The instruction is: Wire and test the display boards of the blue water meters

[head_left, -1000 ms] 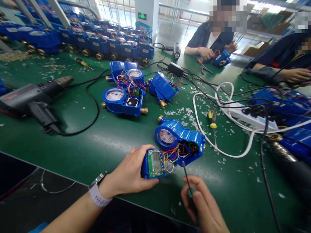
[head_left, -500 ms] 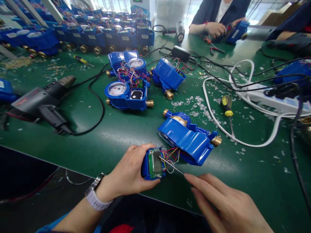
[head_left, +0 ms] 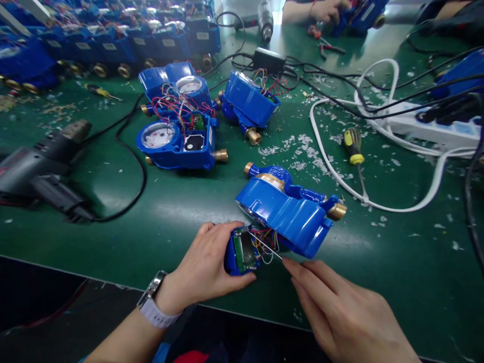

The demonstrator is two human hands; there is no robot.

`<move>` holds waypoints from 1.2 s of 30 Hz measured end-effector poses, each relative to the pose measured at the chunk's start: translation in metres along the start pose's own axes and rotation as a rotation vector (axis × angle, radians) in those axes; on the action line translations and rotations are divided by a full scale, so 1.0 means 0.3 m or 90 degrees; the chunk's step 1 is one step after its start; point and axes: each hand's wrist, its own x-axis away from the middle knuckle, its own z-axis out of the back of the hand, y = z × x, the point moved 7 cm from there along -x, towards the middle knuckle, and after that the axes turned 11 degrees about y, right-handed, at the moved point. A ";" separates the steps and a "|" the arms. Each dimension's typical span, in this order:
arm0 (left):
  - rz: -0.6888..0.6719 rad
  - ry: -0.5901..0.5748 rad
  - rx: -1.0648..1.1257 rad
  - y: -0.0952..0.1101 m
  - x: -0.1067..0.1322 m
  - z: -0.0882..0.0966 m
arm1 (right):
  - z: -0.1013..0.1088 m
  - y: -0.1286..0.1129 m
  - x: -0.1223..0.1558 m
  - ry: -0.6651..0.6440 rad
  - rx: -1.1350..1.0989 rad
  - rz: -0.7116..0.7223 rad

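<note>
My left hand (head_left: pixel 212 264) is closed round a small blue housing that holds a green circuit board with a grey display (head_left: pixel 247 249). Between the thumb and fingers of my right hand (head_left: pixel 336 300) is a thin metal-shafted tool (head_left: pixel 266 246), likely a screwdriver, its handle hidden by the hand. The tip of its shaft meets the upper edge of the display. Coloured wires (head_left: pixel 269 239) run from the board to a blue water meter (head_left: pixel 285 209) with brass ends, which lies tilted on the table just behind my hands.
Behind are more blue meters (head_left: pixel 177 146) with open wiring. A heat gun (head_left: pixel 49 171) lies left; a yellow-black screwdriver (head_left: pixel 353 146) lies right, beside a white cable and a power strip (head_left: pixel 434 123). Plastic scraps litter the green table (head_left: pixel 181 201). A co-worker's hand (head_left: pixel 327 10) handles another meter at the back.
The tool's tip has shifted from the middle of the display to its upper edge, and the board has tilted slightly. The whole view has moved, with the background sliding up and left.
</note>
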 end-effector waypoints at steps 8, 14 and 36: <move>-0.038 -0.096 0.058 -0.005 -0.030 0.005 | -0.001 0.031 0.004 -0.023 -0.024 -0.018; -0.058 -0.130 0.076 0.000 -0.056 -0.001 | 0.014 0.033 0.004 -0.044 0.018 0.031; -0.075 -0.130 0.084 -0.010 -0.059 -0.014 | -0.015 0.064 -0.023 0.101 -0.005 0.107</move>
